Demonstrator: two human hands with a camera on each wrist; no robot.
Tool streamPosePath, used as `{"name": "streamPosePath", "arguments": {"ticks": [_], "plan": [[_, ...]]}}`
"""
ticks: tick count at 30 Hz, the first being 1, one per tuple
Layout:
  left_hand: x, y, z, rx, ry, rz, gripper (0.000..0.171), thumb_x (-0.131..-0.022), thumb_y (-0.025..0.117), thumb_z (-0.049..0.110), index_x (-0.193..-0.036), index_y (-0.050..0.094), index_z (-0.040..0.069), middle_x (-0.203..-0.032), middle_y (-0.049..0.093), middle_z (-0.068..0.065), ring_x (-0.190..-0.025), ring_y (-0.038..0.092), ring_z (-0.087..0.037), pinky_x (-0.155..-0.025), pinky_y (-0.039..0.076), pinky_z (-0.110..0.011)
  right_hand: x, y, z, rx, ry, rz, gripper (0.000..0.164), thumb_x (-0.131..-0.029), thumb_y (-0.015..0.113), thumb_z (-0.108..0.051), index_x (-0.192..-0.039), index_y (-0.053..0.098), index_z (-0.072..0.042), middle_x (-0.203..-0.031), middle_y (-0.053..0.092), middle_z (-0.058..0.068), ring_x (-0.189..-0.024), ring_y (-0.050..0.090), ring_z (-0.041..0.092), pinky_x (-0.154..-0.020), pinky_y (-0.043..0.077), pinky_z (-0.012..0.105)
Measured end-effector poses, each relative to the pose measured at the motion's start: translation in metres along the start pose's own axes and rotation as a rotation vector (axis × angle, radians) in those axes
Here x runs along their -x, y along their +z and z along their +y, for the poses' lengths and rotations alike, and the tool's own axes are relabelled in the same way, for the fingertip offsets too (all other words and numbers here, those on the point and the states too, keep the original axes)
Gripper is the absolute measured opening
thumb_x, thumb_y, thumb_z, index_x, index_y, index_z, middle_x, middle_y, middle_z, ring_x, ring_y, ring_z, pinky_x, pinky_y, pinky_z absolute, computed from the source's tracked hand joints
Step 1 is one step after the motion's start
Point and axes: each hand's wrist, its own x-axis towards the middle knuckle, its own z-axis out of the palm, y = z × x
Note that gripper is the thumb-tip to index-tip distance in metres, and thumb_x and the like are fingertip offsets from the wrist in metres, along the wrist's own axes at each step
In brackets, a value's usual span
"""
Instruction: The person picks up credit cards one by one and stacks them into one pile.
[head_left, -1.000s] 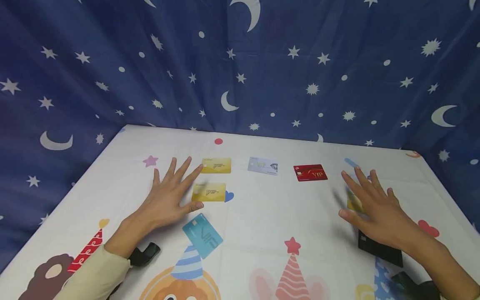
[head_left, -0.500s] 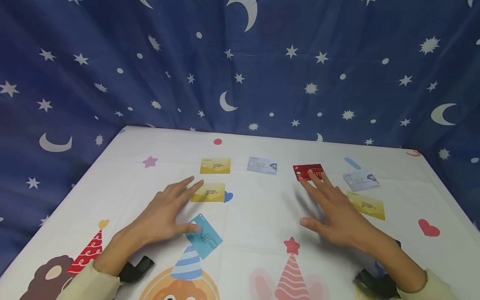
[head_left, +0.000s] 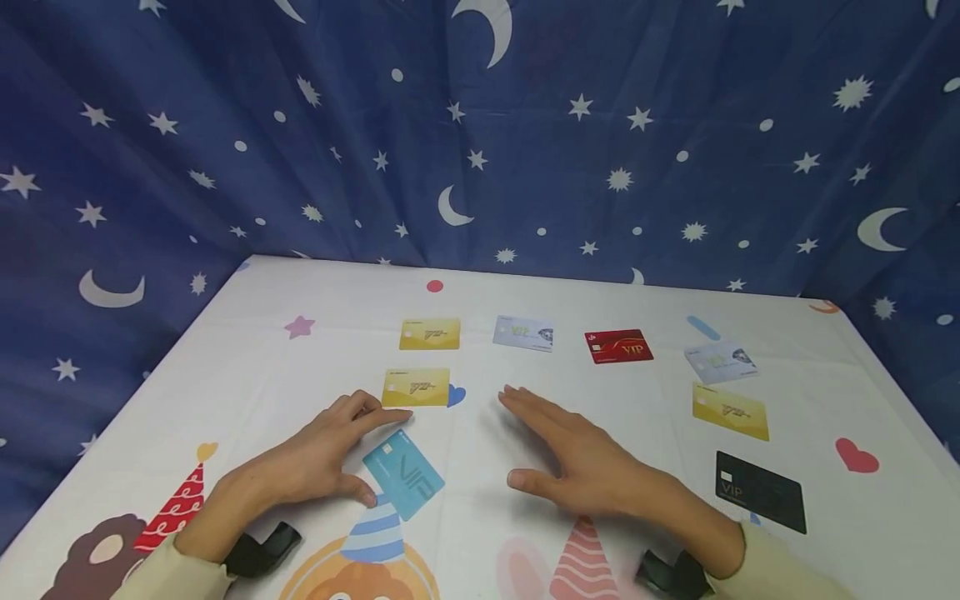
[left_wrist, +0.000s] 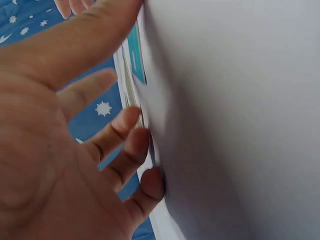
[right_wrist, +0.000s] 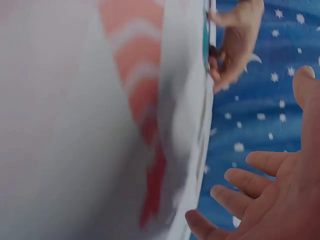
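A teal VIP card (head_left: 403, 473) lies tilted on the white tablecloth, left of centre. My left hand (head_left: 315, 458) is beside its left edge, thumb and index finger spread around the card's near and far corners; a pinch on it cannot be made out. In the left wrist view the teal card (left_wrist: 134, 52) appears as a thin sliver beyond the thumb, and several fingertips are bent down at the cloth. Over the middle of the table my right hand (head_left: 588, 462) holds nothing, its fingers extended and thumb apart. A gold card (head_left: 416, 387) lies just beyond the left fingers.
Another gold card (head_left: 430, 334), a silver card (head_left: 523, 333) and a red VIP card (head_left: 618, 346) form a far row. On the right lie a silver card (head_left: 722, 362), a gold card (head_left: 731, 411) and a black VIP card (head_left: 760, 492). A starry blue curtain (head_left: 525, 150) hangs behind.
My right hand has swept left from above the right-hand cards to mid-table, uncovering them. The left hand has drawn back from the gold cards toward the teal card, its fingers bending.
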Motion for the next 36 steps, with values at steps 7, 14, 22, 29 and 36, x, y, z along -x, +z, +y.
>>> {"name": "streamPosePath", "arguments": {"ticks": [7,14,22,29,36], "plan": [[-0.01,-0.006,-0.003,0.014,0.016,-0.084,0.09,-0.067,0.082,0.047,-0.146,0.04,0.034,-0.109,0.041,0.007,-0.102,0.039,-0.016,-0.086,0.038,-0.04,-0.012,0.019,-0.018,-0.13,-0.005,-0.078,0.074,-0.088,0.056,-0.059,-0.15,0.03,-0.03,-0.15,0.033,-0.01,-0.137,0.03,0.013,-0.107,0.028,0.046],[-0.013,-0.007,-0.006,0.011,0.051,-0.091,0.08,-0.068,0.081,0.044,-0.14,0.05,0.031,-0.101,0.042,0.009,-0.094,0.038,-0.013,-0.08,0.036,-0.033,-0.021,0.038,-0.029,-0.228,-0.053,-0.059,0.069,-0.09,0.053,-0.059,-0.148,0.035,-0.026,-0.144,0.038,-0.009,-0.131,0.034,0.01,-0.106,0.031,0.041],[-0.012,-0.003,-0.012,0.058,0.039,-0.069,0.071,-0.067,0.08,0.045,-0.133,0.058,0.033,-0.103,0.044,0.01,-0.097,0.041,-0.013,-0.084,0.039,-0.034,-0.026,0.057,-0.03,-0.218,-0.076,0.033,0.064,-0.089,0.06,-0.051,-0.143,0.044,-0.021,-0.14,0.044,-0.012,-0.122,0.035,0.01,-0.101,0.033,0.04],[-0.012,-0.003,-0.013,0.049,0.04,-0.04,0.067,-0.064,0.078,0.05,-0.128,0.062,0.035,-0.101,0.044,0.01,-0.095,0.042,-0.012,-0.082,0.04,-0.032,-0.026,0.058,-0.03,-0.201,-0.098,0.023,0.062,-0.089,0.062,-0.047,-0.143,0.044,-0.021,-0.14,0.044,-0.011,-0.123,0.034,0.01,-0.102,0.029,0.041],[-0.011,-0.002,-0.012,0.035,0.02,-0.016,0.07,-0.064,0.078,0.051,-0.13,0.06,0.035,-0.097,0.043,0.009,-0.092,0.042,-0.012,-0.078,0.039,-0.029,-0.026,0.059,-0.029,-0.184,-0.125,0.018,0.061,-0.09,0.062,-0.046,-0.143,0.043,-0.022,-0.14,0.044,-0.011,-0.124,0.033,0.01,-0.102,0.027,0.04]]}}
